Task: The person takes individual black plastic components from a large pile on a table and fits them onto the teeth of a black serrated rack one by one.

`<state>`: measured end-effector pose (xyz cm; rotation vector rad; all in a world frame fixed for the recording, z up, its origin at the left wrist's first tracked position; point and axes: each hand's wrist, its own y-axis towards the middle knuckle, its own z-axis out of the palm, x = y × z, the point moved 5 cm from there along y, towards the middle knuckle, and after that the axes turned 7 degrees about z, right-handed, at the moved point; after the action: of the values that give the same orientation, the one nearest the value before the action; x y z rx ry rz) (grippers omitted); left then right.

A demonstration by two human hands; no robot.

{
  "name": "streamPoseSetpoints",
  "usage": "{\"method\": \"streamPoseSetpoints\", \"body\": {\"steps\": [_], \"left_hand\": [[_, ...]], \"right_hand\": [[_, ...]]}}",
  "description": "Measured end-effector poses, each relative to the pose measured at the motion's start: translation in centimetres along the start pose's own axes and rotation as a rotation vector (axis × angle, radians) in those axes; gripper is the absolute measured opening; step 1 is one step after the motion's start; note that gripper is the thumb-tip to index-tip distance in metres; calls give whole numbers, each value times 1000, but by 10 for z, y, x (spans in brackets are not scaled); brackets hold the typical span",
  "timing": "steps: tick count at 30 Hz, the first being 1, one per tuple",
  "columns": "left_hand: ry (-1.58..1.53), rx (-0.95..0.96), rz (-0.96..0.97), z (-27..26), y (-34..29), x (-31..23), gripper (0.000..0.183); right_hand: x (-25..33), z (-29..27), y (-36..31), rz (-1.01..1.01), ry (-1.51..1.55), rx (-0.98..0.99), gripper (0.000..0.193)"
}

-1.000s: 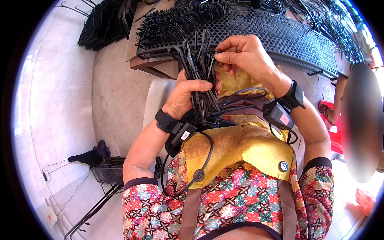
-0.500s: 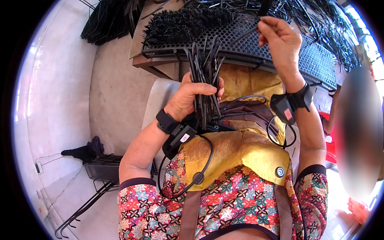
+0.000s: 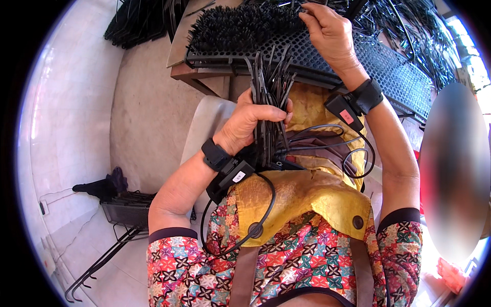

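Note:
My left hand (image 3: 255,120) is wrapped round a bundle of thin black strips (image 3: 271,82), held roughly upright above my lap. The strips fan out a little at the top. Farther forward, my right hand (image 3: 330,38) reaches over a black perforated metal tray (image 3: 378,56), its thumb and fingers pinched together beside a dense pile of short black pieces (image 3: 235,28). Whatever lies between those fingertips is too small to make out at the upper edge of the view.
Loose black strips (image 3: 434,51) are heaped behind the tray at the far right. A smaller rack (image 3: 128,212) with black pieces stands on the floor at the left. Cables (image 3: 353,153) hang from my wrist devices. Another person, blurred, is at the right.
My right hand has moved left and away from me, towards the pile on the tray. The thin strip at its fingertips no longer shows plainly. The left hand keeps its bundle, slightly farther right.

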<state>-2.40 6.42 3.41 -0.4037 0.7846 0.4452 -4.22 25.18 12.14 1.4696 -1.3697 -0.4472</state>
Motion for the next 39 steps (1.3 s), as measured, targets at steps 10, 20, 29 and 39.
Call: {"method": "streamPoseSetpoints", "body": {"steps": [10, 20, 29, 39], "left_hand": [[14, 50, 16, 2, -1, 0, 31], [59, 103, 8, 10, -1, -3, 34], [108, 57, 41, 8, -1, -1, 37], [104, 43, 56, 4, 2, 0, 29]], "right_hand": [[5, 6, -11, 437, 125, 516, 28], [16, -11, -41, 951, 823, 654, 21], [30, -21, -33, 762, 446, 602, 15], [9, -39, -22, 841, 564, 199, 10]]}}
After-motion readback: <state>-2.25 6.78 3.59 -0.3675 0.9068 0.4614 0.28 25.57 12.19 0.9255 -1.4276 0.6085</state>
